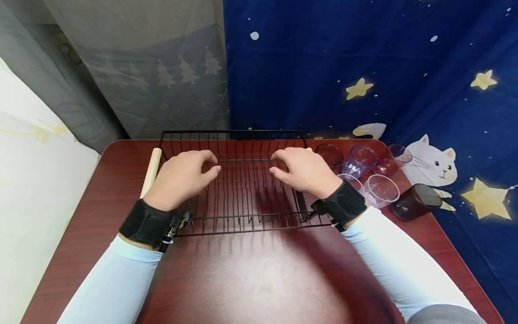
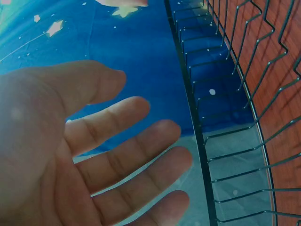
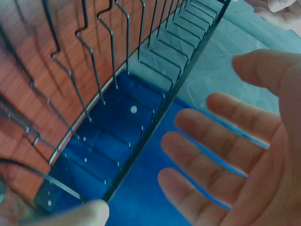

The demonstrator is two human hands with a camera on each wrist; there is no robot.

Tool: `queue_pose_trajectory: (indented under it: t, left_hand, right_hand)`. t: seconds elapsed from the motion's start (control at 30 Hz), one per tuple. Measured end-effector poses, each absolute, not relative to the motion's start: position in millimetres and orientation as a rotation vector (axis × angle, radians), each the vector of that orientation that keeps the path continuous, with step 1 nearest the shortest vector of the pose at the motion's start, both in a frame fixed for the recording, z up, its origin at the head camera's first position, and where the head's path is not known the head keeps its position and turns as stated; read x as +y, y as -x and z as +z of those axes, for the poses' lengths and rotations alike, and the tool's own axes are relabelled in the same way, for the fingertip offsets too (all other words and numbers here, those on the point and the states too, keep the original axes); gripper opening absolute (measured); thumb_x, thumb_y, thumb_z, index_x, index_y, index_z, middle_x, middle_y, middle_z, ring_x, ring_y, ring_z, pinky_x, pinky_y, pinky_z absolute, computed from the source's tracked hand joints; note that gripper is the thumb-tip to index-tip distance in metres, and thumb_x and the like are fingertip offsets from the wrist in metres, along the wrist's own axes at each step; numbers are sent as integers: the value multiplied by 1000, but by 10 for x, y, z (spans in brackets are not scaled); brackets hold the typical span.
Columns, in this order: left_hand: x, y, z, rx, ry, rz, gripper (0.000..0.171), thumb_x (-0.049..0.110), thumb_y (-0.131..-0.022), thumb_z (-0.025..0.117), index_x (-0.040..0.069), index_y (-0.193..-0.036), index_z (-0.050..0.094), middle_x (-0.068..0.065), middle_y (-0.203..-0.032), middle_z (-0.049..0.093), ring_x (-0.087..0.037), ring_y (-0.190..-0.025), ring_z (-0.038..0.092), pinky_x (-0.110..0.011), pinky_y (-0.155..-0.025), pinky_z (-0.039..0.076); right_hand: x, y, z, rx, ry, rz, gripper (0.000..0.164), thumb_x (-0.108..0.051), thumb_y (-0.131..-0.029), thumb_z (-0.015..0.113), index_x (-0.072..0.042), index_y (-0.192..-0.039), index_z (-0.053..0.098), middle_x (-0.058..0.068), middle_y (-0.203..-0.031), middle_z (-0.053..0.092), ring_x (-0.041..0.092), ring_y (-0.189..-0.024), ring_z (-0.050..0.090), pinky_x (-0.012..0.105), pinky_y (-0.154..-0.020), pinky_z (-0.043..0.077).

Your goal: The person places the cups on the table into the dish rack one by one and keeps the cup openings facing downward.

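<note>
A black wire dish rack (image 1: 243,218) with pale wooden handles stands on the table. Over its left part hovers my left hand (image 1: 180,177), fingers relaxed and holding nothing. Opposite it, my right hand (image 1: 305,171) hangs over the rack's right part, also holding nothing. In the left wrist view, the loosely spread fingers (image 2: 136,146) show beside the rack's top rail (image 2: 190,94). The right wrist view has the right hand's fingers (image 3: 211,146) similarly spread, near the rack's rail (image 3: 141,155). The left wooden handle (image 1: 151,171) lies just beyond the left hand.
Several drinking cups stand right of the rack, among them a blue-rimmed clear cup (image 1: 360,159), a clear cup (image 1: 380,191) and a dark cup (image 1: 417,202). The right forearm passes close by them. A blue star-patterned curtain (image 1: 303,67) hangs behind the reddish-brown table (image 1: 259,279).
</note>
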State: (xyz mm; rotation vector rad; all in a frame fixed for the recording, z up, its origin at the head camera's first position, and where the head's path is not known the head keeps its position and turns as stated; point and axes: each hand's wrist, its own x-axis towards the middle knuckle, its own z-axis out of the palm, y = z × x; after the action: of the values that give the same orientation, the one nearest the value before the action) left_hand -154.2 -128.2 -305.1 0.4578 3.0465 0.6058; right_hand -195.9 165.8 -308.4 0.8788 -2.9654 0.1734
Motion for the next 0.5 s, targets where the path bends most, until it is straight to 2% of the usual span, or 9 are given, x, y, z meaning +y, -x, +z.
queue_pose_trajectory:
  t: [0.23,0.5]
  left_hand:
    - [-1304,1555,-3076,3050,-432,615,35,41,-101,54,15,-123,66,-6,-112,69,-22,-79,62,-40,-65,48]
    - [-1348,1547,-3076,3034,-426,638,41,43,-102,50,14,-128,62,-6,-116,68,-24,-91,65,-43,-70,50]
  right_hand:
    - [2051,2043,-2908,-2961,-799,173,39,-43,-97,61,-14,-123,67,6,-115,70,23,-102,66,48,-87,53]
    - [2861,2067,-2900,-2993,-604,119,33,-30,-96,60,-9,-121,67,14,-115,70,32,-106,65,54,-89,49]
